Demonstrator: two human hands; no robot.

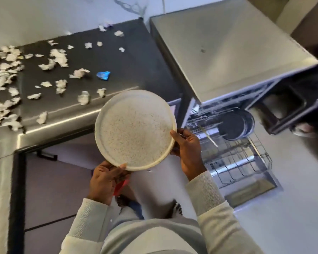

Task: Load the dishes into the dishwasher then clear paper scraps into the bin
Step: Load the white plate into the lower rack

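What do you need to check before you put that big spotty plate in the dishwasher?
1. Grip on the plate: the left hand and the right hand both hold its rim. Ok.
2. Rack pulled out and within reach. Ok.
3. Free slots: the near rows of the rack look bare. Ok.
4. Dark plates stand at the far end, apart from the bare rows. Ok.
5. Long silvery utensil lies across the rack; whether it blocks a slot: cannot tell.
6. Paper scraps off the counter: not ok, many lie there.
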